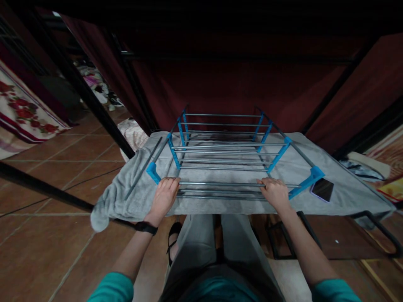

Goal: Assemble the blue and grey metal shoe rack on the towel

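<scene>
A rack of grey metal tubes and blue plastic joints, like a shoe rack, lies on a grey cloth. My left hand is closed over the near tubes beside the left blue corner joint. Toward the other end of those tubes, my right hand is closed on them, a little inward of the right blue joint. My palms face down and hide the parts of the tubes beneath. Left of the rack, a loose metal tube rests on the cloth.
A phone lies on the cloth by the right joint. Black metal frame bars rise at the left, and a dark red curtain hangs behind. A thin cable crosses the tiled floor. A metal-framed chair stands at lower right.
</scene>
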Action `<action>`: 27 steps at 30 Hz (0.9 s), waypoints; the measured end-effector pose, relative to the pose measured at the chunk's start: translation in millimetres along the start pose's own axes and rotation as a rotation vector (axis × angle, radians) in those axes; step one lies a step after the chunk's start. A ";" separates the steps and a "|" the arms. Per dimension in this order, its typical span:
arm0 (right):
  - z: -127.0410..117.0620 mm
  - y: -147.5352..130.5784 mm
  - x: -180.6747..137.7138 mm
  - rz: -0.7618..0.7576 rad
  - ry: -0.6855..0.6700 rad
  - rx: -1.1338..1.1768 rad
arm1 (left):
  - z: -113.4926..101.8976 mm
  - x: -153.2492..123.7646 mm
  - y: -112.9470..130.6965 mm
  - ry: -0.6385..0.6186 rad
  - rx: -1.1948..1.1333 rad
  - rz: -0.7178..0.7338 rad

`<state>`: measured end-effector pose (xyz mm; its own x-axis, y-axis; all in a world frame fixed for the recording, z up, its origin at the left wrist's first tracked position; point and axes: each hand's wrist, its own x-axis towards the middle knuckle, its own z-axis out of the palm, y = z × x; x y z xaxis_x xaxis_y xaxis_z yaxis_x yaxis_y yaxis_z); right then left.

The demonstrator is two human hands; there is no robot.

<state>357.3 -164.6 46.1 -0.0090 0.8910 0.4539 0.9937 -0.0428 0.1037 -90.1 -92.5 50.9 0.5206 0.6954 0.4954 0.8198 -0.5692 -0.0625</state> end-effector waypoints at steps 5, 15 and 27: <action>8.1 -2.3 -4.0 -0.033 0.135 -0.031 | 0.7 1.7 5.9 0.001 0.008 -0.025; 15.6 -1.9 -6.5 -0.045 0.164 -0.051 | 0.5 14.2 12.9 -0.089 0.043 -0.003; 17.7 -0.1 -6.2 -0.040 0.171 -0.037 | 11.1 -26.3 12.2 0.118 -0.028 -0.060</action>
<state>359.3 -162.1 27.6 -0.0704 0.8026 0.5924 0.9874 -0.0284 0.1559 -91.1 -112.9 27.5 0.4377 0.6733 0.5959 0.8408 -0.5414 -0.0059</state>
